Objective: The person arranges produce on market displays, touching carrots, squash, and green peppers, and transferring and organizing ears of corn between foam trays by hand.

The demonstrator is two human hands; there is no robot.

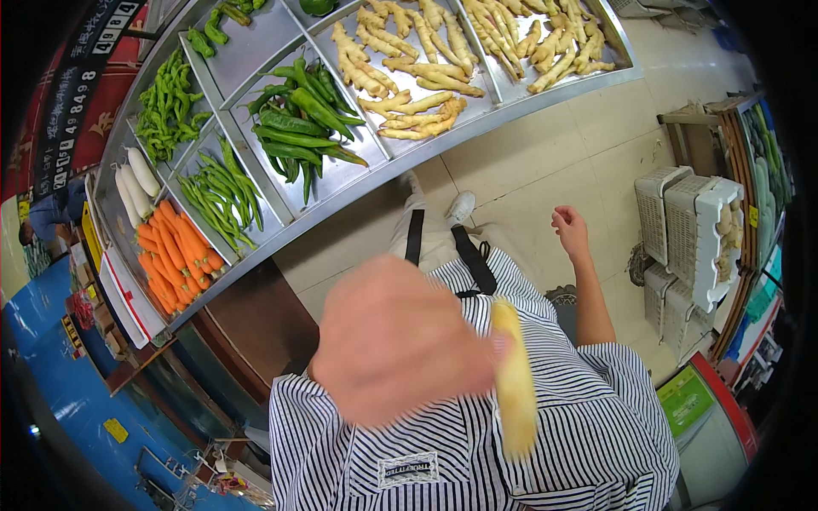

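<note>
My left hand (396, 338), large and blurred, is close to the camera in front of the apron. Its fingers hold a long pale-yellow piece of ginger root (516, 383), which points down across the striped apron (575, 434). The hand itself hides how the fingers grip it. Off to the right my right hand (571, 231) hangs above the tiled floor, fingers loosely curled, with nothing visible in it. Ahead is a metal vegetable display (409, 158) with dividers, holding ginger (415, 76), long green peppers (300, 128) and more ginger on the right.
Carrots (176, 255), white radishes (137, 182), thin green peppers (220, 191) and wrinkled green peppers (169, 105) fill the display's left compartments. Stacked plastic crates (664, 217) and a white foam box (706, 236) stand on the right. A person (54, 214) bends at the far left.
</note>
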